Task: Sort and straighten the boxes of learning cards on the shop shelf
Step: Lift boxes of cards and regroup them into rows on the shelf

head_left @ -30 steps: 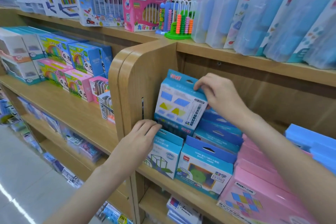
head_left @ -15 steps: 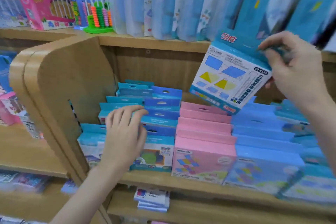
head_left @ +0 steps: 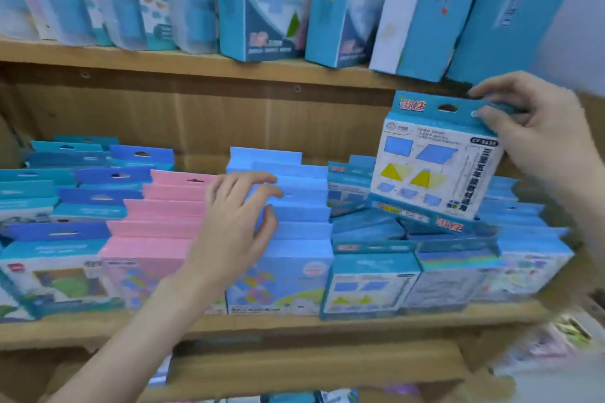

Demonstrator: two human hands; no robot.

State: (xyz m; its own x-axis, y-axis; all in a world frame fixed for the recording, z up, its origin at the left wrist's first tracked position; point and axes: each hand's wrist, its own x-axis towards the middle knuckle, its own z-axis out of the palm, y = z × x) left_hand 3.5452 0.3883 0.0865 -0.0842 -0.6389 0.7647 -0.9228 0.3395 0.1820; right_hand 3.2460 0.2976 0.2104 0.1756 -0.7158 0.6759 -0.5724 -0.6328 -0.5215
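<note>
My right hand (head_left: pixel 543 141) pinches the hang tab of a blue and white card box (head_left: pixel 435 160) printed with blue and yellow shapes. It holds the box tilted in the air above a row of like boxes (head_left: pixel 366 281) at the right of the middle shelf (head_left: pixel 262 327). My left hand (head_left: pixel 235 222) rests with spread fingers on the tops of a light blue row of boxes (head_left: pixel 294 229), beside a pink row (head_left: pixel 154 222). Darker blue rows (head_left: pixel 91 199) stand at the left.
The upper shelf (head_left: pixel 163 59) carries tall blue and white boxes (head_left: pixel 268 0) standing close together, just above the held box. More blue boxes (head_left: pixel 530 239) fill the far right of the middle shelf. A lower shelf board (head_left: pixel 311 366) juts out below.
The view has swung right along the shelf. My left hand has moved from the dark blue rows to the light blue row. The held box has come lower, over the right-hand rows.
</note>
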